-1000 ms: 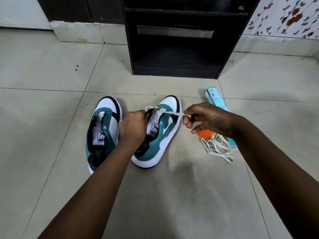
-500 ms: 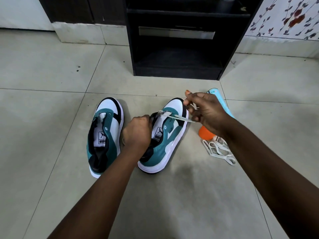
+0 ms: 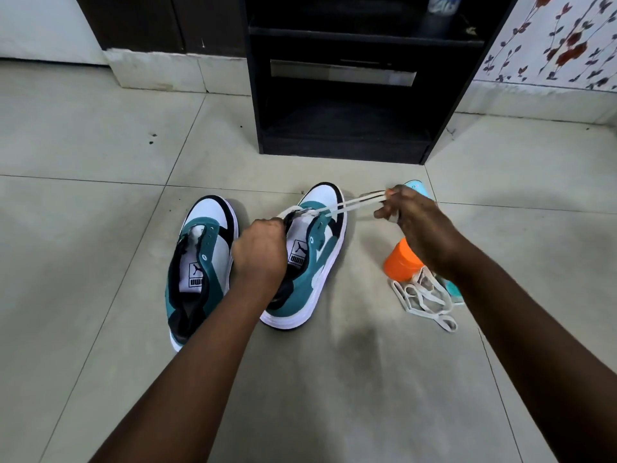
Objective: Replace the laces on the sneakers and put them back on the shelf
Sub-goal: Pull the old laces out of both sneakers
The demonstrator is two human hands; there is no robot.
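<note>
Teal-white sneakers (image 3: pixel 300 255) on floor — white lace (image 3: pixel 347 205) taut.

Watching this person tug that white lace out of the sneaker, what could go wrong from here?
The right hand pulls the lace sideways from the right sneaker; if the left hand loosens, the shoe might tip or slide. The right forearm passes just above the orange-capped can, which could get knocked. The loose lace lying beside it may tangle.

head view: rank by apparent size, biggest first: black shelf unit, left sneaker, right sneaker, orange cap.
1. black shelf unit, though cut off by the top of the frame
2-3. left sneaker and right sneaker look alike; the left hand covers part of the right one, so no ranking
4. orange cap
</note>
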